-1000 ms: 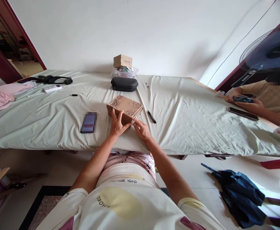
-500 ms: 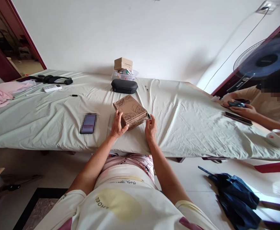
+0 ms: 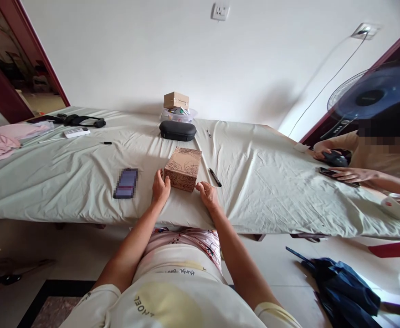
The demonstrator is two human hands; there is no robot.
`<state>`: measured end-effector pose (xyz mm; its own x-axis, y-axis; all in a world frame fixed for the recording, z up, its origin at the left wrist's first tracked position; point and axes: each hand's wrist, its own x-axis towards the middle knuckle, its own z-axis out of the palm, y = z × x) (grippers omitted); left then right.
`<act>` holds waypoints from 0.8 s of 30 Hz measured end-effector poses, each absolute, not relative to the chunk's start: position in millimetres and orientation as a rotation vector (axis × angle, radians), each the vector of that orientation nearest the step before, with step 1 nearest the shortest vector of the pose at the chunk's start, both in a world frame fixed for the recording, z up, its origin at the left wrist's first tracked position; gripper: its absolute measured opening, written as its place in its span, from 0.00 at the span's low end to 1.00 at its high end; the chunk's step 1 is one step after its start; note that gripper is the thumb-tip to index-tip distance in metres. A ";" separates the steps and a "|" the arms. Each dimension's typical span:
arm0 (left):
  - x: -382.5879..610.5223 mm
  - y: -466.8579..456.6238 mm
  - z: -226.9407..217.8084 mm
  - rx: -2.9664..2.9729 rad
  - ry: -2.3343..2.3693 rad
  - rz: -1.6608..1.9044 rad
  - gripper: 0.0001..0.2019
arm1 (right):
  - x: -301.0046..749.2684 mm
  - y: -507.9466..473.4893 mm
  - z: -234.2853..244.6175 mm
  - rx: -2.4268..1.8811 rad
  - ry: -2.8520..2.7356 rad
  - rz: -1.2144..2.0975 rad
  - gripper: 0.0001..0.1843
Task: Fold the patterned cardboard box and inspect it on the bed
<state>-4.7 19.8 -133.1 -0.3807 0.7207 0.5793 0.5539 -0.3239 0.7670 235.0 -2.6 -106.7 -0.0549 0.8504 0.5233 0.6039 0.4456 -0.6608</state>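
A brown cardboard box (image 3: 183, 167) with dark swirl drawings stands on the pale sheet covering the table (image 3: 66, 173), square to me. My left hand (image 3: 160, 187) grips its near left corner, fingers curled against the side. My right hand (image 3: 207, 193) rests at its near right corner, fingertips touching the box. A black marker (image 3: 215, 177) lies just right of the box. A phone (image 3: 126, 182) lies to the left of my left hand.
A black zip case (image 3: 177, 130), a small box (image 3: 176, 100) on a plastic tub, a remote (image 3: 76, 132) and a strap lie farther back. Another person sits at the right end with a phone (image 3: 333, 173) under their hand. A fan (image 3: 371, 98) stands behind them.
The box was turned from a tilted, skewed pose to sit flat and square in front of me. Both hands shifted to its near corners. The head camera tipped upward slightly.
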 end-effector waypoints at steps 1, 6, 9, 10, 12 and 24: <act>-5.7 19.7 -132.7 1.647 1.770 1.845 0.22 | 234.7 -3.2 -106.7 -1.223 -1.740 0.270 0.31; -5.6 19.5 -131.2 1.616 1.844 1.819 0.22 | 236.6 -2.8 -108.7 -1.113 -1.646 0.027 0.26; -3.2 20.2 -132.2 1.617 1.787 1.734 0.21 | 234.8 -2.7 -109.6 -1.005 -1.847 -0.027 0.29; -2.4 20.2 -132.6 1.614 1.761 1.725 0.22 | 233.6 -3.1 -109.4 -0.976 -1.905 -0.031 0.30; -1.2 19.6 -133.0 1.609 1.697 1.738 0.25 | 230.7 -4.9 -108.4 -0.940 -1.966 -0.036 0.31; 1.1 1.5 -113.6 2.157 1.471 1.788 0.42 | 216.0 -17.6 -102.8 -0.847 -2.135 -0.291 0.27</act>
<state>1.1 1.5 -113.6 -0.0706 0.6206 0.7810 0.6463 -0.5679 0.5097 216.0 -17.6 -102.8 -0.4530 0.4734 0.7555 0.6580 0.7492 -0.0749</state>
